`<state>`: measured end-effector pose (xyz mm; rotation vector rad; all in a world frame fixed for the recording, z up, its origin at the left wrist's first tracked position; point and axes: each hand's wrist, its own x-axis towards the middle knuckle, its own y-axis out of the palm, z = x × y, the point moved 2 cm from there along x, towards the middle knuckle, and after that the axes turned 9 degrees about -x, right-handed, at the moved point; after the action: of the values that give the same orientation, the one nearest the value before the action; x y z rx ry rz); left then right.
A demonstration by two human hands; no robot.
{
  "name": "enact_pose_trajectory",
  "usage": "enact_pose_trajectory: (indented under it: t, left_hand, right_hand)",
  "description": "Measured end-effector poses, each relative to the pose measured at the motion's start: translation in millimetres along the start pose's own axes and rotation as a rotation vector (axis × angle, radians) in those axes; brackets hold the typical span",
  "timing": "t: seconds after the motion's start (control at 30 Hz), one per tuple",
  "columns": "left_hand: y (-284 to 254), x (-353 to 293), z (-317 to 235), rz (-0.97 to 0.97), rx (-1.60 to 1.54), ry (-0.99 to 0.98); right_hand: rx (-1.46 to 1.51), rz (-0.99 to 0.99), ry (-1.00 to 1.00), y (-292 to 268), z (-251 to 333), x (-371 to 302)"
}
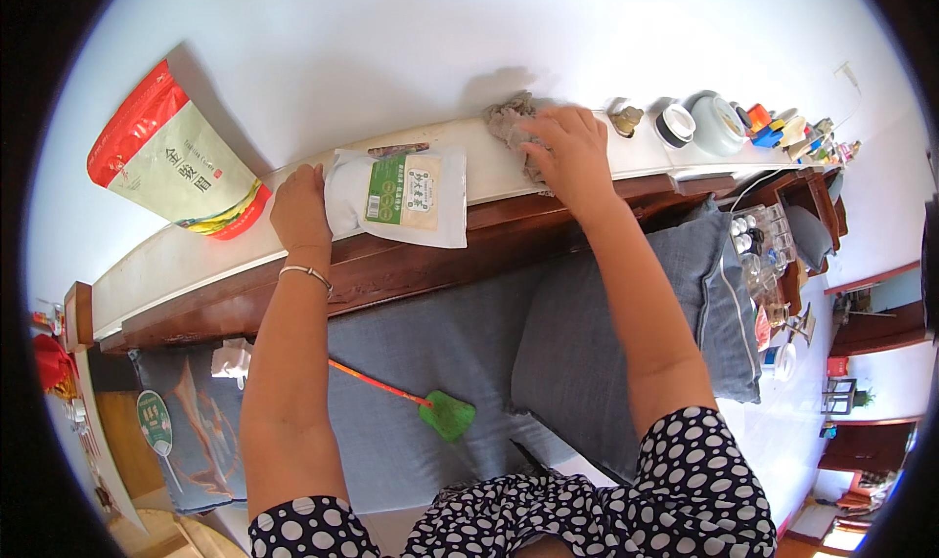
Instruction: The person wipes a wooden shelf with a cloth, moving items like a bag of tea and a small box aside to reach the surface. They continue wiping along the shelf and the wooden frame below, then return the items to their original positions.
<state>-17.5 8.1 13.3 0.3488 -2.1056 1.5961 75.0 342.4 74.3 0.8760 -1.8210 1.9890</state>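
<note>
Crumpled grey cloth (508, 124) lies on a ledge (489, 175), right of a white pouch (446, 201)

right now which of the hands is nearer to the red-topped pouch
Left. The left hand is just right of the red-topped pouch; the right hand is farther right, at the crumpled gray cloth.

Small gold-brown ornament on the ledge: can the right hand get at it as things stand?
Probably yes. The right hand is just left of the ornament, with nothing visible between them. It is holding the grey cloth, though, so it would likely need to let go first.
</note>
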Motion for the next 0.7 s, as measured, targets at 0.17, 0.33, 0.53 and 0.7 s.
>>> enact_pose_trajectory:
  t: [0.17, 0.33, 0.53, 0.7]
  left_hand:
    - [0, 0, 0, -0.014, 0.016, 0.005]
    - [3, 2, 1, -0.001, 0.037, -0.009]
    - [0, 3, -3, 0.018, 0.026, -0.009]
    - [-3, 3, -1, 0.044, 0.018, -0.034]
  right_hand:
    - [0.127, 0.123, 0.021, 7, 24, -40]
    - [0.107, 0.046, 0.137, 17, 22, -43]
    - [0.265, -0.009, 0.173, 29, 20, -46]
    - [0.350, 0.017, 0.270, 32, 22, -44]
